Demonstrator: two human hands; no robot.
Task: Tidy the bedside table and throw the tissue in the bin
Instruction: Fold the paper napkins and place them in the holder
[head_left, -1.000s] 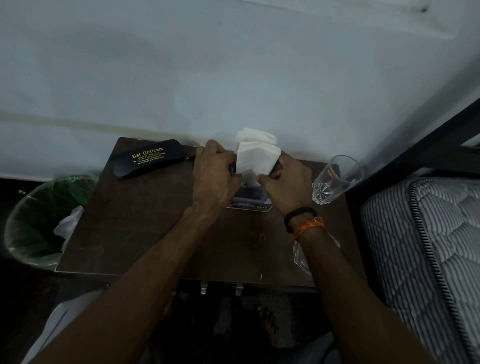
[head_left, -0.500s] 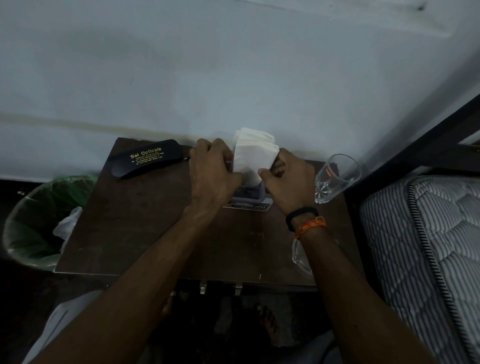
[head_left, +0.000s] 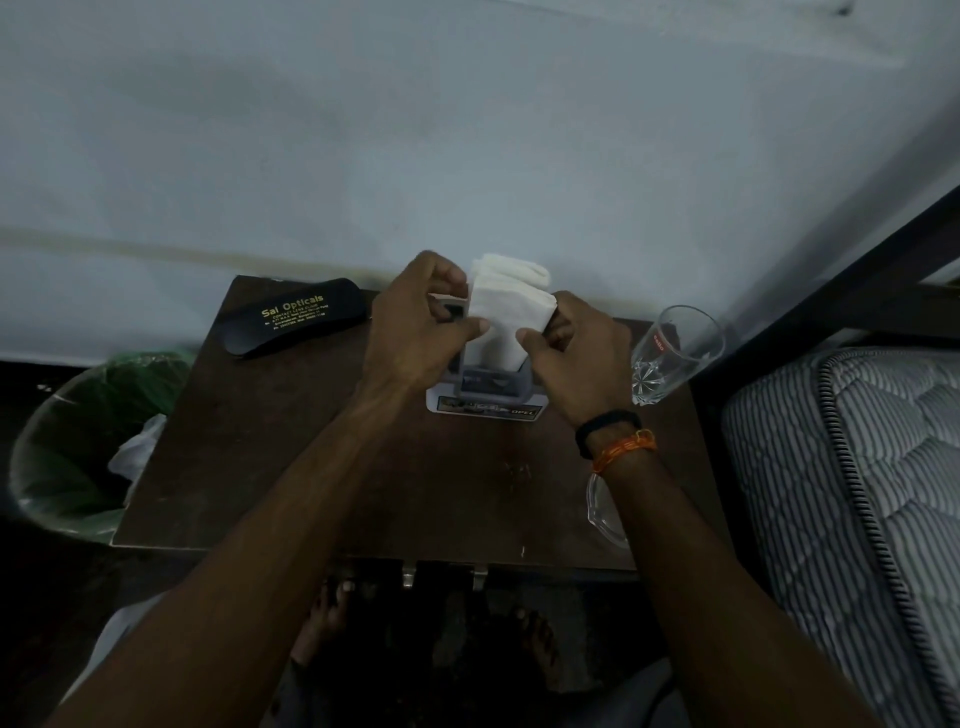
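Note:
A stack of white folded tissues (head_left: 506, 312) stands upright in a small grey holder (head_left: 488, 387) at the back middle of the dark wooden bedside table (head_left: 291, 467). My left hand (head_left: 415, 332) pinches the stack from the left. On the right side of the stack my right hand (head_left: 576, 358) grips it, thumb on its front. A green-lined bin (head_left: 78, 441) with a white crumpled tissue (head_left: 137, 452) inside stands on the floor left of the table.
A black spectacle case (head_left: 296, 322) lies at the table's back left. A clear glass (head_left: 675, 353) stands at the back right, near my right wrist. Another clear glass item (head_left: 605, 514) lies under my right forearm. A striped mattress (head_left: 857, 493) borders the right side.
Both hands have shifted slightly up the tissue stack; my left thumb now presses across its front. The stack stays in the holder.

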